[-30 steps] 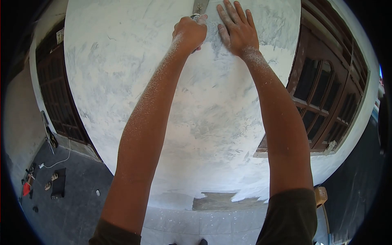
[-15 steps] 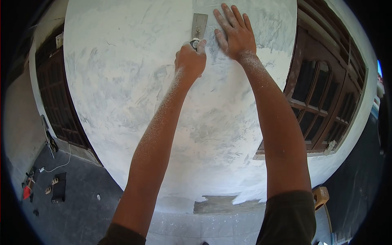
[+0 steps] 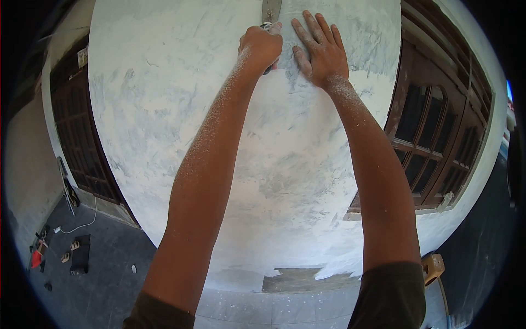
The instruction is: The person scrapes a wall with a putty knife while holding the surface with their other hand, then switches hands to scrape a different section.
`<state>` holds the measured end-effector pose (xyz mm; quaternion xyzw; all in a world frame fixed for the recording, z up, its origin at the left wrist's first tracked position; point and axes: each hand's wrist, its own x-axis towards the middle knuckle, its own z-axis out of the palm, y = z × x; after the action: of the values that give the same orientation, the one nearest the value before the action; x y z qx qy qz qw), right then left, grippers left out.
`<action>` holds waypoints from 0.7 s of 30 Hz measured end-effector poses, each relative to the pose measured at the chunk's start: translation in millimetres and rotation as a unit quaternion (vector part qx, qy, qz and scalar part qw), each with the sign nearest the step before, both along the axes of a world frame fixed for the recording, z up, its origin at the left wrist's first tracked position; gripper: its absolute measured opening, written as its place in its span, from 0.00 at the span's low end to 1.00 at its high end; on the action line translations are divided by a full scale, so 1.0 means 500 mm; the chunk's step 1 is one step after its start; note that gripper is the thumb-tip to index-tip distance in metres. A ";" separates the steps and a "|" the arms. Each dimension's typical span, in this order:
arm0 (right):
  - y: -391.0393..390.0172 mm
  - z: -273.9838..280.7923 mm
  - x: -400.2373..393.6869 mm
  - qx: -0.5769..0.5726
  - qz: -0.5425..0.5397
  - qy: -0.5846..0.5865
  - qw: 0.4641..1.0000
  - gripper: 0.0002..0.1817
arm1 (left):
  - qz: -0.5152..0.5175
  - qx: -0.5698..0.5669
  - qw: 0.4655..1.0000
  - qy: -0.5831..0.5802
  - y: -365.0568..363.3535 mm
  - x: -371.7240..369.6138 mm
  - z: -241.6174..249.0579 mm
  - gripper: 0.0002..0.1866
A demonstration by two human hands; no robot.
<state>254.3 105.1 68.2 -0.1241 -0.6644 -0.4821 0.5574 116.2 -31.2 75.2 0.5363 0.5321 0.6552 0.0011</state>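
Note:
My left hand (image 3: 262,46) is wrapped round the handle of a putty knife (image 3: 270,11), high on the wall. The knife's metal blade points upward and its tip runs out of the top of the view. Just to the right, my right hand (image 3: 322,52) lies flat against the wall with its fingers spread, holding nothing. White dust coats both forearms and the fingers. The wall (image 3: 181,109) is covered in patchy white and grey filler, with a bare grey patch (image 3: 298,279) low down.
Brown wooden windows or doors with dark panes stand at the right (image 3: 433,126) and left (image 3: 82,120). On the dark floor at left lie sandals (image 3: 75,246), a white cable (image 3: 82,222) and a red item (image 3: 36,259). A wooden piece (image 3: 433,267) is at lower right.
My left hand has moved up the wall with the putty knife, so the blade now leaves the top of the view. The right hand stays on the wall; the view has shifted slightly.

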 end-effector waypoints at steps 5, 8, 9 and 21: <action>0.000 -0.001 0.000 -0.017 -0.017 0.001 1.000 0.33 | 0.010 -0.021 0.999 -0.042 -0.012 0.029 -0.095 0.25; 0.000 0.001 -0.001 -0.012 -0.008 0.002 1.000 0.33 | -0.006 -0.010 1.000 -0.023 -0.012 0.020 -0.065 0.25; -0.002 -0.001 0.000 -0.012 -0.009 0.002 1.000 0.33 | -0.011 0.001 1.000 -0.012 -0.016 0.013 -0.022 0.25; -0.009 -0.002 -0.002 -0.046 -0.053 0.012 0.997 0.34 | -0.061 0.026 0.997 -0.030 -0.002 0.005 0.063 0.24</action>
<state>253.2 100.8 67.5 -0.1901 -0.6719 -0.4782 0.5327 118.5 -32.3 106.5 0.5481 0.4804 0.6834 0.0429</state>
